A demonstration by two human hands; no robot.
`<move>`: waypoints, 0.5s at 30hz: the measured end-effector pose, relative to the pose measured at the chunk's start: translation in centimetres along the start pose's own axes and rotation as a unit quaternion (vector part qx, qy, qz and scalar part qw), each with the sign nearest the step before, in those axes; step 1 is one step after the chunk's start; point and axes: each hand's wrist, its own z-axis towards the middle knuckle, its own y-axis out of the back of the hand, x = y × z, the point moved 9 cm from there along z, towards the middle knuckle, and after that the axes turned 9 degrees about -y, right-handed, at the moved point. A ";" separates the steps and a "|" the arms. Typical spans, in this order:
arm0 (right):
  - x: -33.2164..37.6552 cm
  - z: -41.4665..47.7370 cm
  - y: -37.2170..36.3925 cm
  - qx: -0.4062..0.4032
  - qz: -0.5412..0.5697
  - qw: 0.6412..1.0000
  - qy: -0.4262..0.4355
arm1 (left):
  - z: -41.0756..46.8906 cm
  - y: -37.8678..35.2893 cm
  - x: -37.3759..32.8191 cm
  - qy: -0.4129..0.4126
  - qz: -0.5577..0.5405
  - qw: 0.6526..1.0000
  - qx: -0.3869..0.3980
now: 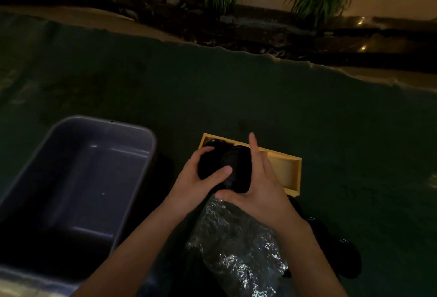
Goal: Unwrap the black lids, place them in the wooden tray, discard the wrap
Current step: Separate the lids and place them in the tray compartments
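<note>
Two hands hold black lids over the wooden tray [296,173]. The left hand [196,183] is curled around one black lid [208,162]. The right hand [260,188] grips a second lid [236,166], one finger sticking up. One more lid sits in the tray's far end. Crinkly clear wrap [236,244] hangs below the hands. One grey bin [146,145] on the left looks bare inside.
</note>
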 end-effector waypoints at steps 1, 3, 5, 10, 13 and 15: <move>0.2 -0.1 0.0 -0.003 -0.007 1.000 0.011 | 0.0 -0.3 -0.3 -0.005 0.017 1.000 0.010; 0.5 -0.4 0.1 -0.021 -0.014 0.999 0.039 | 0.0 -0.9 -0.7 -0.014 0.059 0.997 0.043; 0.2 -0.5 0.1 -0.033 0.032 0.998 0.036 | -0.2 -1.4 -1.0 -0.019 0.089 0.993 0.070; -1.5 -0.6 0.7 -0.018 0.221 0.974 -0.032 | -0.4 -1.1 -2.0 -0.038 0.054 0.995 0.075; -2.0 -0.8 0.7 0.001 0.307 0.951 -0.047 | -0.1 -0.5 -2.4 -0.043 0.055 0.996 0.050; -2.3 -0.8 0.6 0.007 0.345 0.937 -0.050 | 0.0 -0.6 -2.3 -0.040 0.051 0.997 0.052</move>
